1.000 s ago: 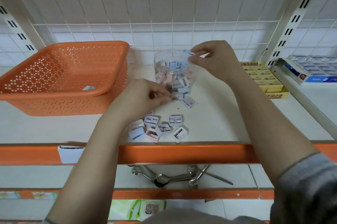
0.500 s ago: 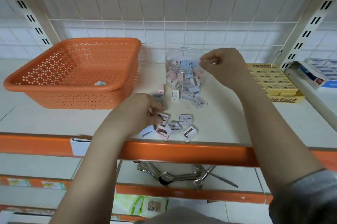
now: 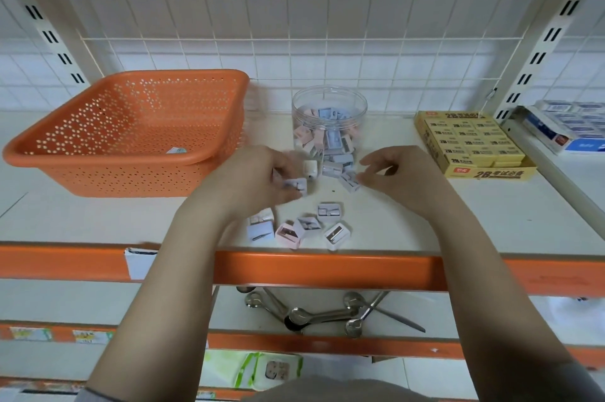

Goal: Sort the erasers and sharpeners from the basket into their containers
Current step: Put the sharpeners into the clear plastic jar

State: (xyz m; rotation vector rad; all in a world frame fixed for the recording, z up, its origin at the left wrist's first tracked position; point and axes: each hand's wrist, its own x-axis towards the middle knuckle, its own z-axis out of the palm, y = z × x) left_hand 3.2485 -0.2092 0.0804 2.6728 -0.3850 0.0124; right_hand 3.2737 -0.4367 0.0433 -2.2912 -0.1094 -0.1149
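My left hand [image 3: 253, 182] pinches a pale blue sharpener [image 3: 296, 186] just above the shelf, in front of the clear round jar [image 3: 329, 100] that holds many pastel sharpeners. My right hand [image 3: 397, 177] hovers to the right of it with loosely curled fingers and nothing in it, fingertips close to a sharpener [image 3: 349, 182] lying by the jar's foot. Several loose sharpeners [image 3: 307, 226] lie near the shelf's front edge. The orange basket [image 3: 98, 156] on the left holds one small item [image 3: 176, 150]. A yellow box of erasers [image 3: 471, 142] stands at the right.
The orange shelf rail [image 3: 327, 270] runs across the front. A blue and white carton [image 3: 569, 126] sits on the neighbouring shelf at far right. Metal spoons [image 3: 324, 313] lie on the shelf below. A wire grid backs the shelf.
My right hand has come down from the jar's mouth to the shelf beside the jar. My left hand has lifted a sharpener from the loose pile.
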